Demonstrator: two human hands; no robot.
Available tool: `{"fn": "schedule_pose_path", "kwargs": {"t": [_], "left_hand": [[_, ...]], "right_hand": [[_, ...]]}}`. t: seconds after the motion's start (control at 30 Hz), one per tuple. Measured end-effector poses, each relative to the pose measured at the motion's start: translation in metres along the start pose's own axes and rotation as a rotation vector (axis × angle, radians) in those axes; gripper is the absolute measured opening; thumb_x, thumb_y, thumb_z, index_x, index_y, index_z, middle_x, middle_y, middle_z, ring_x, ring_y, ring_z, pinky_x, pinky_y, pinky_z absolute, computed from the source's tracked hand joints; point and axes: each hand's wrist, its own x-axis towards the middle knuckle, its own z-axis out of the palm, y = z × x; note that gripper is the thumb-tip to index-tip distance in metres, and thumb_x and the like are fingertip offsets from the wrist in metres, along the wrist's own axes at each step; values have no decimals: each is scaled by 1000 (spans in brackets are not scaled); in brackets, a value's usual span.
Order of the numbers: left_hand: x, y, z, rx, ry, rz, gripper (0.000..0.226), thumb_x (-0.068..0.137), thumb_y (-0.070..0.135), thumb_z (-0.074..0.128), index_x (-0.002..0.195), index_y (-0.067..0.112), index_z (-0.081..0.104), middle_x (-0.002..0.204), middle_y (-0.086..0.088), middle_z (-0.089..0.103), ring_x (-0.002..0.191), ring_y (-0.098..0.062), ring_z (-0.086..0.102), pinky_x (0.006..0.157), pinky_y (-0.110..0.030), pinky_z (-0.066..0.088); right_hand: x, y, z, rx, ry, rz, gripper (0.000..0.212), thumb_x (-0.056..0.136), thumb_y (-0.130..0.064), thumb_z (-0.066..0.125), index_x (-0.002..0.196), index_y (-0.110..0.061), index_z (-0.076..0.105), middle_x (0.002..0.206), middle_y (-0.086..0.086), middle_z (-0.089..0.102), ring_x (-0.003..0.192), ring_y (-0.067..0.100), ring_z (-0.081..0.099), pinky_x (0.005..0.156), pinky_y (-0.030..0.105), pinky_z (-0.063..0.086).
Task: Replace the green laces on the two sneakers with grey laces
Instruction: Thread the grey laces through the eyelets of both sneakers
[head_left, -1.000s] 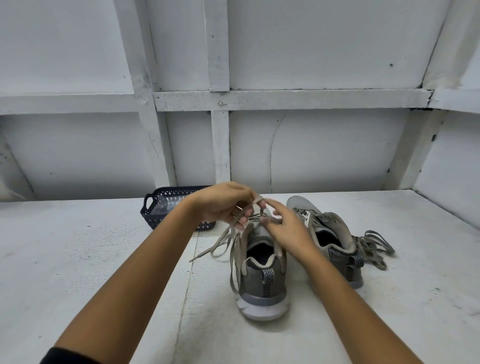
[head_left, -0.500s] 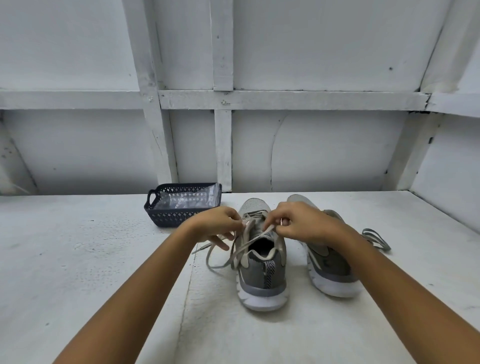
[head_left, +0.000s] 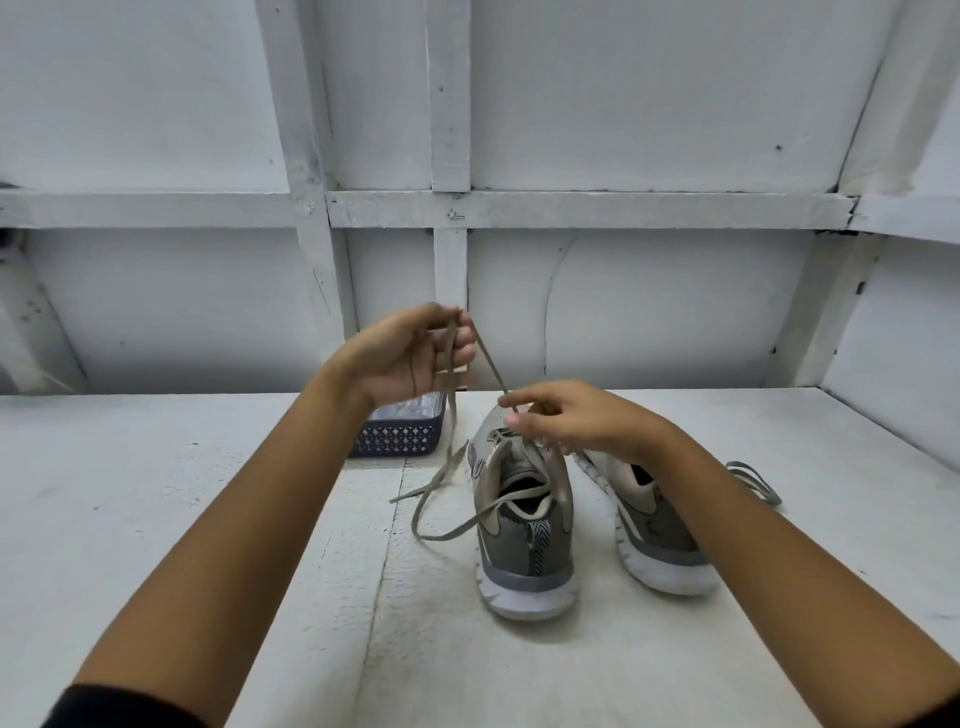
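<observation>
White planks carry the sneaker (head_left: 524, 525). Left hand (head_left: 410, 358) pinches its lace (head_left: 488, 371) taut, slanting down-right to right hand (head_left: 566, 421), fingers closed above the eyelets.

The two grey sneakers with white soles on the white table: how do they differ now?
The left grey sneaker has a lace running through its eyelets, pulled up by the left hand; no lace shows on the right grey sneaker. The left sneaker is fully visible; the right forearm covers much of the right sneaker. The right hand hovers over the left sneaker. Both stand upright, heels toward the camera.
</observation>
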Motion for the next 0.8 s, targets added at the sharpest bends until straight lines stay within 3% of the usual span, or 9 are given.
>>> {"fn": "schedule_pose_path", "kwargs": {"t": [0.1,0.23,0.33,0.43,0.53,0.67,0.8], "left_hand": [[10,6,11,-129,9,54,8,86,12,45,87,9,53,83,-10,73,76,-18,72,70,-35,60],[23,4,15,-160,76,148,23,98,11,33,83,10,50,93,-14,73,86,-22,72,77,-36,57],[27,-11,0,-140,169,214,26,100,26,35,90,12,54,100,-10,70,93,-22,67,78,-36,56],[32,-42,-19,-30,192,110,43,100,44,27,113,12,53,108,-12,63,96,-24,61,92,-42,47],[31,-68,-25,147,157,-1,36,100,36,35,109,9,58,93,-7,66,86,-20,65,84,-39,52],[27,-75,-30,254,163,46,19,98,12,43,95,7,61,76,-2,59,66,-11,61,61,-23,50],[23,-76,-40,297,178,74,20,98,9,43,93,5,62,69,-1,60,61,-10,57,60,-24,42]], "right_hand": [[14,-17,8,-22,-85,0,60,85,-48,61,137,-24,45,86,-4,61,76,10,60,63,21,48],[33,-28,18,191,-26,33,27,97,-32,48,103,-11,64,72,0,60,60,10,53,51,19,42],[41,-32,11,421,18,49,34,102,-21,39,82,-6,62,64,3,61,49,7,54,48,17,41],[51,-37,-8,601,106,70,36,102,-16,35,79,-3,59,58,5,57,42,8,53,41,16,42],[65,-40,-26,597,182,107,37,102,-21,31,82,-6,59,65,5,56,50,10,54,44,17,44],[86,-39,-43,521,242,140,35,102,-26,31,87,-10,59,77,4,60,72,17,61,68,32,51],[102,-37,-53,543,322,124,32,103,-24,31,93,-8,57,82,5,61,85,22,61,75,39,52]]}}
